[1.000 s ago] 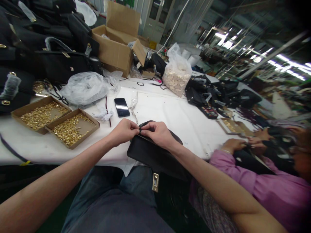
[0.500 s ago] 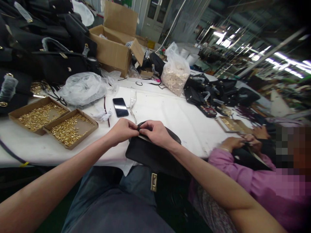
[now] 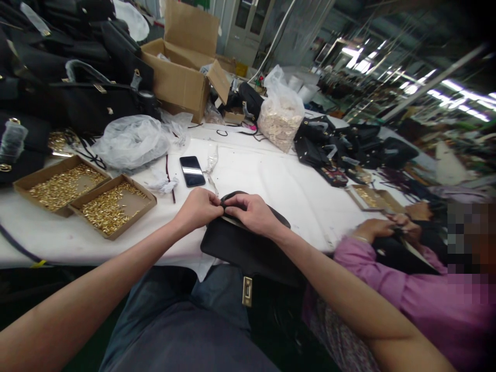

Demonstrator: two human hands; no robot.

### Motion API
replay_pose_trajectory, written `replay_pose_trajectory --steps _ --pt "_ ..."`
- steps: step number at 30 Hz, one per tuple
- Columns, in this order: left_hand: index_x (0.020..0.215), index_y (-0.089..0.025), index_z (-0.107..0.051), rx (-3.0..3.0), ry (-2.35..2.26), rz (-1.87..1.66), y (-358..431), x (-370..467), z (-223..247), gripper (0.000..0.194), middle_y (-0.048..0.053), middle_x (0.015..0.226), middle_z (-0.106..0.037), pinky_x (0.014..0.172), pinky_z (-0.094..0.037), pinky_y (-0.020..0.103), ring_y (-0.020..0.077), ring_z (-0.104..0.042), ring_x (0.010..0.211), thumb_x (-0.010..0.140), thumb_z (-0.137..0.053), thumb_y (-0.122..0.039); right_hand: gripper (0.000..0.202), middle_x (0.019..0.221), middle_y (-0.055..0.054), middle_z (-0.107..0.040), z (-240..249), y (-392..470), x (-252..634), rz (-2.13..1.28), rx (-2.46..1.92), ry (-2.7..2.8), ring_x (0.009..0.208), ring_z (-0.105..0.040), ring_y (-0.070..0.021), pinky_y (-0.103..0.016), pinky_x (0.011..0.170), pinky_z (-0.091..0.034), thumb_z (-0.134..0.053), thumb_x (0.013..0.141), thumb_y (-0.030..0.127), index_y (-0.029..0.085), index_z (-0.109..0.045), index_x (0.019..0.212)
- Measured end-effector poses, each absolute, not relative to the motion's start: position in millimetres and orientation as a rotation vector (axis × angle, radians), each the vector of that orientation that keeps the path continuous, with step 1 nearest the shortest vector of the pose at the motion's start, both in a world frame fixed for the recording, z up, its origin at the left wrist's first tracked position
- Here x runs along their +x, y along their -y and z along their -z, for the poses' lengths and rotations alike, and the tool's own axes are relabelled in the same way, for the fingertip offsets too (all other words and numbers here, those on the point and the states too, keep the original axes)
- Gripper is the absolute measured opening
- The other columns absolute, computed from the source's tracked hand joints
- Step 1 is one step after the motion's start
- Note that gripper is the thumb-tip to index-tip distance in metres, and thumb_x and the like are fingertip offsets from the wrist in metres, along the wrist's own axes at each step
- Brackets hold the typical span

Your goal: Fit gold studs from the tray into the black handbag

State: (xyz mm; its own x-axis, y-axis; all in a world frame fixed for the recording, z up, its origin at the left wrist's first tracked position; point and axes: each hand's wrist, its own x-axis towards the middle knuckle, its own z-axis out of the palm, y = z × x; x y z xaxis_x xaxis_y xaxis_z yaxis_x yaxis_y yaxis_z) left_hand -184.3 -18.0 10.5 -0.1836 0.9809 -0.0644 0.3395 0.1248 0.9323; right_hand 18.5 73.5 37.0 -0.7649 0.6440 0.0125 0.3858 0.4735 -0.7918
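A black handbag (image 3: 248,248) lies across the table's front edge, its flap hanging toward my lap. A gold metal lock plate (image 3: 247,291) shows at the flap's lower end. At the bag's far edge, my left hand (image 3: 202,207) pinches the black material between thumb and fingers. Close beside it, my right hand (image 3: 251,213) is closed on the same edge, fingertips nearly touching the left ones. Whether a small part sits between the fingertips is hidden.
Two cardboard trays (image 3: 112,235) of small gold pieces stand left, near a phone (image 3: 192,171) and crumpled plastic (image 3: 132,142). Black bags (image 3: 89,103) pile up behind. A bag of beige pieces (image 3: 281,121) stands farther back. A co-worker in a pink sleeve (image 3: 387,274) handles a black piece at right.
Both hands stay at the same edge of the handbag with hardly any movement. The co-worker's hands have shifted very slightly.
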Motion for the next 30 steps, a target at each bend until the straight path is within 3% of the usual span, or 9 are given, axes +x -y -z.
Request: replay_pose_trajectory --steps 3,6,12,30 --pt "0.077 -0.015 -0.084 1.305 -1.661 -1.071 15.9 -183.6 -9.2 0.019 0.002 0.062 -0.067 0.055 -0.036 0.028 0.0177 -0.058 0.062 0.07 -0.073 -0.029 0.03 0.121 -0.003 -0.084 -38.4 -72.5 23.8 -1.068 -0.753 2.461 0.113 -0.079 -0.0247 -0.04 0.107 -0.059 -0.08 0.093 0.02 0.028 -0.086 0.121" --pt "0.076 -0.015 -0.084 1.338 -1.663 -1.074 14.5 -183.5 -8.7 0.018 0.002 0.062 -0.067 0.055 -0.036 0.029 0.0186 -0.061 0.064 0.07 -0.072 -0.028 0.026 0.117 -0.004 -0.084 -37.1 -69.0 25.3 -0.974 -0.692 2.423 0.109 -0.079 -0.0237 -0.037 0.101 -0.062 -0.078 0.094 0.02 0.026 -0.087 0.118" --pt "0.078 -0.014 -0.084 1.301 -1.608 -1.088 15.1 -184.8 -5.9 0.02 0.003 0.065 -0.068 0.056 -0.036 0.029 0.0181 -0.06 0.064 0.07 -0.073 -0.029 0.029 0.109 -0.003 -0.085 -31.3 -65.2 20.2 -1.055 -0.725 2.37 0.098 -0.082 -0.0221 -0.034 0.094 -0.065 -0.076 0.088 0.015 0.022 -0.083 0.116" --pt "0.081 -0.013 -0.083 1.312 -1.464 -1.092 16.8 -190.3 -3.0 0.021 0.004 0.07 -0.07 0.058 -0.039 0.027 0.0182 -0.06 0.067 0.075 -0.076 -0.031 0.031 0.109 -0.002 -0.084 -32.3 -67.9 16.5 -1.003 -0.645 2.438 0.099 -0.079 -0.02 -0.032 0.094 -0.062 -0.071 0.086 0.009 0.021 -0.079 0.114"
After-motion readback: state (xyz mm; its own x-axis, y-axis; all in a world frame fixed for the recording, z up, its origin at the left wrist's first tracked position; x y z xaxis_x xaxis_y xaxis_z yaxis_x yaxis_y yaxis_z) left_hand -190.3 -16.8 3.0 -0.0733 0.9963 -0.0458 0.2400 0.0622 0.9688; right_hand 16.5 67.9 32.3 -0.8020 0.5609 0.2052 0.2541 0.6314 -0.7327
